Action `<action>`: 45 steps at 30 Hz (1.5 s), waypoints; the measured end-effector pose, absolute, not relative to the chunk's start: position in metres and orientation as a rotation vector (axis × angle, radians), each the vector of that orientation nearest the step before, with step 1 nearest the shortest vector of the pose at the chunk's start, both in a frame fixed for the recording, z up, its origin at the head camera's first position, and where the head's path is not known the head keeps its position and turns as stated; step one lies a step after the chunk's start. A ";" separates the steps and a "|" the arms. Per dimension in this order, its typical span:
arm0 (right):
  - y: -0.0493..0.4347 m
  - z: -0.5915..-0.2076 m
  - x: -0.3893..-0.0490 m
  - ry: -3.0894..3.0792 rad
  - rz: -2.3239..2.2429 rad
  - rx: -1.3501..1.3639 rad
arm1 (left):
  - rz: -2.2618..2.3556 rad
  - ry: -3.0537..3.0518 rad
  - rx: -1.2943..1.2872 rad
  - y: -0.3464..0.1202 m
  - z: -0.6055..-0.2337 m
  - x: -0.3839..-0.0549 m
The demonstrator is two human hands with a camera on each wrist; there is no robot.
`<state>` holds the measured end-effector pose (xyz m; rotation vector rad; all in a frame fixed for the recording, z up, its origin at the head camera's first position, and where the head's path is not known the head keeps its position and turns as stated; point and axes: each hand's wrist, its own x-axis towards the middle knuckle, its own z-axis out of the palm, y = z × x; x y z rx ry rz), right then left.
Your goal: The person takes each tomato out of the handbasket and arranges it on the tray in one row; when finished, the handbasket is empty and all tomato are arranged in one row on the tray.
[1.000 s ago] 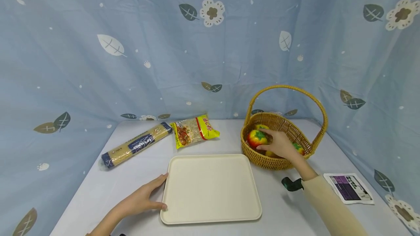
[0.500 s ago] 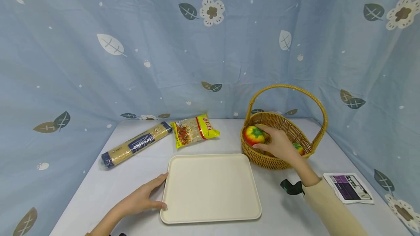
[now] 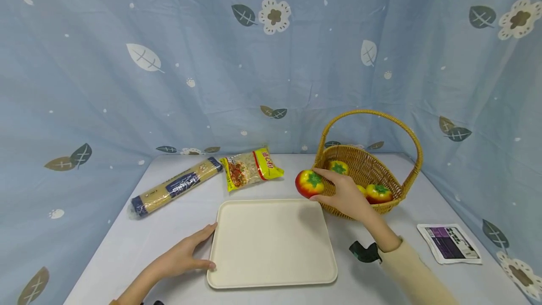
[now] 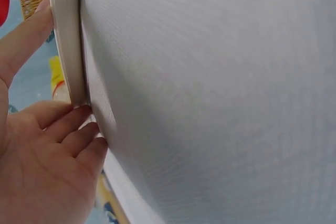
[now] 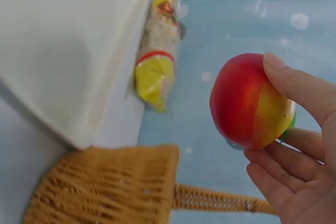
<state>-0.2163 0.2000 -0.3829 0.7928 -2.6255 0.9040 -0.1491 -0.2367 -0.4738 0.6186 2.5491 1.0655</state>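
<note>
Blue leaf-print curtains (image 3: 211,84) behind and beside a white table (image 3: 139,241) suggest a staged set.

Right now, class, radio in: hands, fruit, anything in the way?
Right fingers hold red-and-yellow fruit. Fruit raised, outside basket, near far right corner of tray. Left fingers touch tray's left edge. No obstruction seen between fruit and tray.

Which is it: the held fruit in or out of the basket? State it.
Out. The right hand grips the fruit in the air; the right wrist view shows backdrop between it and the basket.
</note>
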 end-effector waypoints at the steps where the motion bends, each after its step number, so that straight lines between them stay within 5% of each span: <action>1: 0.197 -0.384 -0.216 -2.623 0.899 0.807 | 1.067 2.549 0.624 -0.237 -0.474 -0.150; 45: 0.057 -0.422 -0.227 -2.697 0.930 1.233 | 1.074 2.545 0.598 -0.236 -0.476 -0.148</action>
